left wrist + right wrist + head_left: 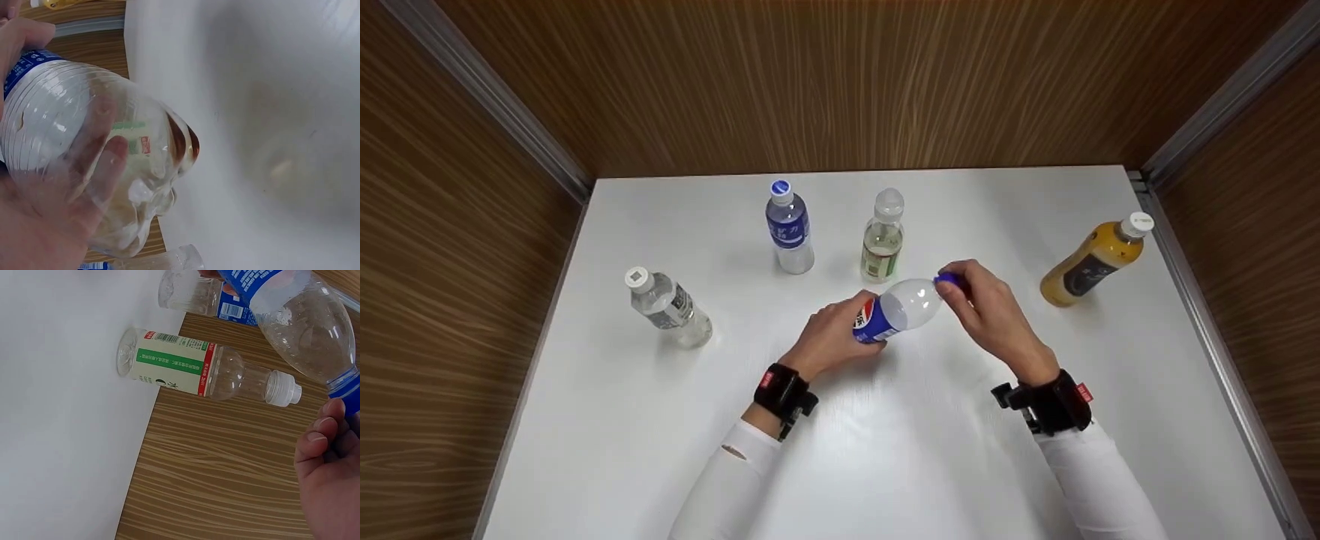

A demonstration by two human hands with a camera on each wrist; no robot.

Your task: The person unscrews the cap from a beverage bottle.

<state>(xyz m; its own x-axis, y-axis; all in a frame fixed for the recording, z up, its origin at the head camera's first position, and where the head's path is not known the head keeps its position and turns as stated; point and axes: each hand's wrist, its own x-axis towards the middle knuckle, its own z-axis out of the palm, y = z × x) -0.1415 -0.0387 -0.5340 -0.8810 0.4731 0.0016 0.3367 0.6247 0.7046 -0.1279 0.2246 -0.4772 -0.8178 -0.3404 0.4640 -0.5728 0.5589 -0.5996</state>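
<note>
Bottle (911,304) with blue label sits in the air between both hands, tilted, cap end toward the right. Left hand (836,330) has fingers wrapped round the label area; right hand (994,311) pinches the blue cap (949,279) between thumb and fingertips. Cap is at the neck; can't tell whether the thread is tight or loose. Step in hand looks like turning the cap. To do it well: hold the body firm but don't crush it, thin plastic likely dents; line the cap up square with the neck, turn in short even twists, wrist loose. Lean is a risk if there's liquid inside; more upright is safer. Also mind the green-label bottle (881,247) close by, an elbow or base could knock it.

Surface: white tabletop (622,450), slightly glossy, soft shadows. Also standing on it: blue-wrapped bottle (789,231) at back, white-capped clear bottle (671,307) at left, amber bottle (1091,262) at right. Room: wood-grain back panel (847,82), matching left panel (442,262) and right panel (1245,187), grey metal strip (502,97) in the left corner.
</note>
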